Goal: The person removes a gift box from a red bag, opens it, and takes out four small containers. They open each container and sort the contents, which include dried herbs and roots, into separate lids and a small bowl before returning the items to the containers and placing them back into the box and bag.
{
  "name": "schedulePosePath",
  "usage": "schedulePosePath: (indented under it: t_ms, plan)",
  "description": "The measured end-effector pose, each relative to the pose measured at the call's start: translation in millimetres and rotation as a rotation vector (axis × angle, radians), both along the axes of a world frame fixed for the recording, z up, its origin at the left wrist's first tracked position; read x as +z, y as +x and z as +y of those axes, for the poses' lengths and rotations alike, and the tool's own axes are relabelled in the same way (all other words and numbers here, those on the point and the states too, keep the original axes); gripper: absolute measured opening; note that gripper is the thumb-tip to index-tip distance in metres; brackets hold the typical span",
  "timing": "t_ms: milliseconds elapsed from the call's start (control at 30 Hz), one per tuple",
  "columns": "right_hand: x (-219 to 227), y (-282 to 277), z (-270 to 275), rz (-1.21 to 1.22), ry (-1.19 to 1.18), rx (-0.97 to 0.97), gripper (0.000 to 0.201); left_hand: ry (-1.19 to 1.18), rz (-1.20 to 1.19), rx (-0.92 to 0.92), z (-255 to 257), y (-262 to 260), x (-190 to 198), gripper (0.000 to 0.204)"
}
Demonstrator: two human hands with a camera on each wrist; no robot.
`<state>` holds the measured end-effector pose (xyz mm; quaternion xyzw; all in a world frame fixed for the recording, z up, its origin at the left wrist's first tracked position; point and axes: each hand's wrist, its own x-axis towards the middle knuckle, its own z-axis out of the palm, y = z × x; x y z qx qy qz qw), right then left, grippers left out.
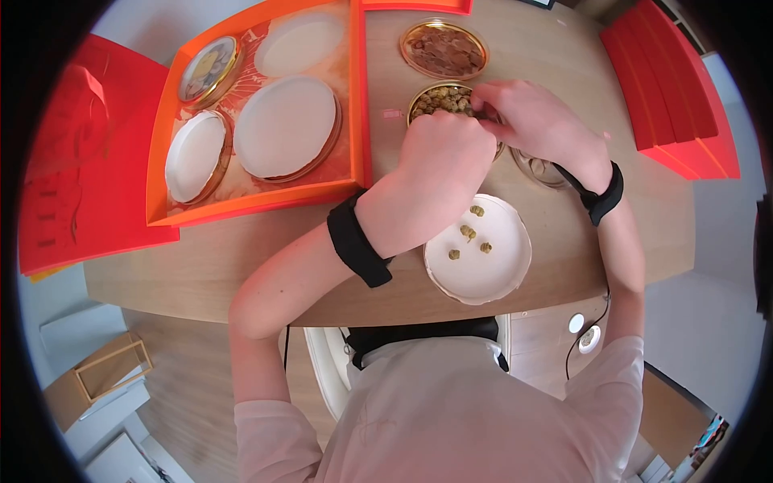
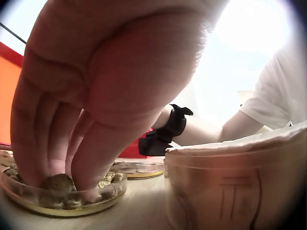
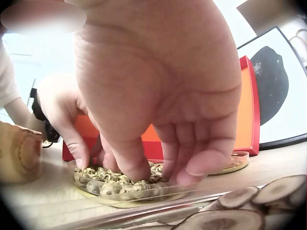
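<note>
A round clear dish (image 2: 103, 207) with a gold base holds curled green-brown dried pieces (image 1: 441, 98). Both hands reach down into it. My left hand (image 1: 439, 173) comes from the near side, and in the left wrist view a dried piece (image 2: 60, 183) lies between its thumb and fingers. From the right, my right hand (image 1: 547, 125) has its thumb and fingertips apart among the pieces (image 3: 111, 187); nothing gripped shows between them. Nearer the body, a white round lid or tray (image 1: 499, 274) bears several loose pieces (image 1: 468, 233).
Behind stands a dish of reddish-brown flakes (image 1: 444, 50); a dish of sliced rounds (image 1: 538, 167) is at the right hand. An orange box (image 1: 361, 105) with white-topped round containers (image 1: 286, 125) stands left, beside a red bag (image 1: 88, 185). Red boxes (image 1: 664, 88) are at the right.
</note>
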<state>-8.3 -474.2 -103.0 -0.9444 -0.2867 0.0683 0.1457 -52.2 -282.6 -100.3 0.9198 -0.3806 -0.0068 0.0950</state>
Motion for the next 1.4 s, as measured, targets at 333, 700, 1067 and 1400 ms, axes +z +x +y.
schedulePosePath:
  t_ms: [333, 700, 1067, 1400]
  plan:
    - [-1, 0, 0, -0.049, 0.009, 0.005, 0.015, -0.009, 0.005, 0.015, -3, 0, -3, 0.012]
    - [-1, 1, 1, -0.031, -0.002, -0.001, 0.013, -0.015, -0.034, -0.021, -2, -1, -6, 0.015]
    - [-2, 1, 0, -0.099, -0.003, 0.056, 0.016, 0.096, -0.114, 0.116, -4, -9, 3, 0.008]
    - [-1, 0, -3, -0.098, 0.021, 0.052, 0.016, 0.11, -0.158, 0.132, -1, -10, -3, 0.004]
